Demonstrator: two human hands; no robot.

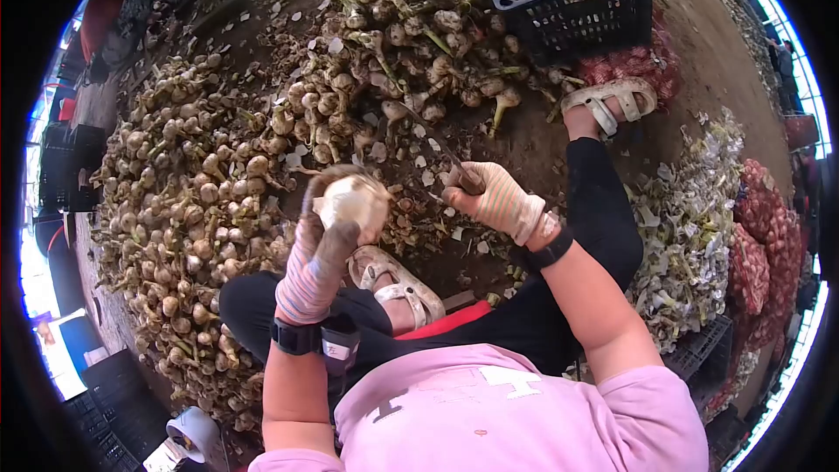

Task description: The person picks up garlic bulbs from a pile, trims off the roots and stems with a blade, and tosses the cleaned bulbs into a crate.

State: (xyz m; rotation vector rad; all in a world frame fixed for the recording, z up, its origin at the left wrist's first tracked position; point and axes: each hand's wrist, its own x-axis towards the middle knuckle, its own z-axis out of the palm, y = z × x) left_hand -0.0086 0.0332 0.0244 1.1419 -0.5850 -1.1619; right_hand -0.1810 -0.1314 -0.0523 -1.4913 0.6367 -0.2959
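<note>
My left hand (313, 264), in a striped glove with dirty fingertips, is closed around a large garlic bulb (358, 206). The pale, peeled-looking side of the bulb faces up. To the right, my gloved right hand (500, 201) grips a knife (470, 178) by its handle. Its thin dark blade points away and to the left, apart from the bulb. Beyond both hands lies a heap of garlic with stems (411, 44). Another garlic pile (201, 201) spreads along the left. Loose skins and trimmings cover the ground beneath my hands.
A black plastic crate (577, 2) holding garlic stands at the back right, beside a red mesh sack (642, 61). Cut stems and skins (690, 236) are heaped at the right, near filled red mesh sacks (753, 253). My sandaled feet (398, 288) flank the work area.
</note>
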